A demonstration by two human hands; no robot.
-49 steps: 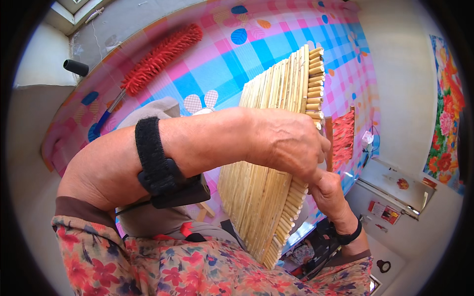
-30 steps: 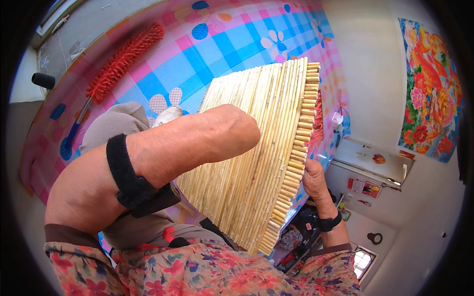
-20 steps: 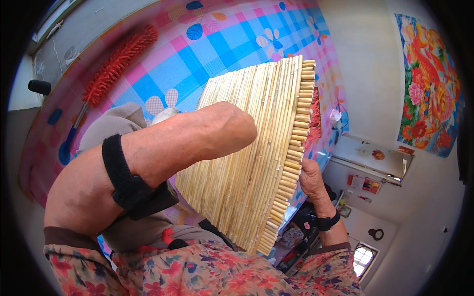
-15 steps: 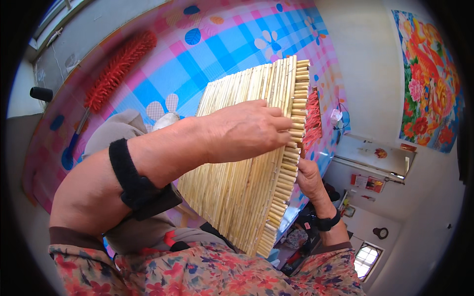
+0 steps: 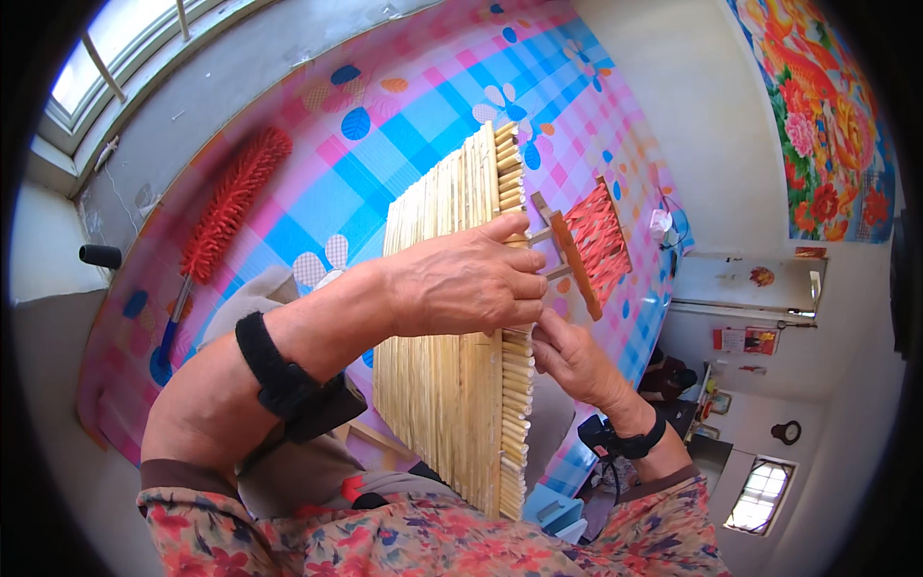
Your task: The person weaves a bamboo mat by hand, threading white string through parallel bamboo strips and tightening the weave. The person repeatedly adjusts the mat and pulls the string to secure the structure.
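A thick panel of straw-coloured plant stalks (image 5: 437, 385), laid side by side in crossing layers, stands tilted across my lap. Round cut stalk ends line its right edge. My left hand (image 5: 471, 282) reaches across the panel's face, its fingers bent over that edge. Just below, my right hand (image 5: 580, 361) comes up from the lower right, thumb and fingers closed at the stalk ends, close to the left fingertips. Whatever fine thing may lie between those right fingertips is too small to make out.
A blue and pink checked sheet (image 5: 423, 111) spreads beyond the panel. On it lie a red fluffy duster (image 5: 236, 207) and a small wooden frame (image 5: 574, 264) beside a red woven piece (image 5: 598, 245). A light blue plastic object (image 5: 555, 512) sits by my right side.
The panel has turned steeper and shifted left, uncovering the wooden frame. My left hand has come down along the edge, and my right hand has moved left, nearer to it.
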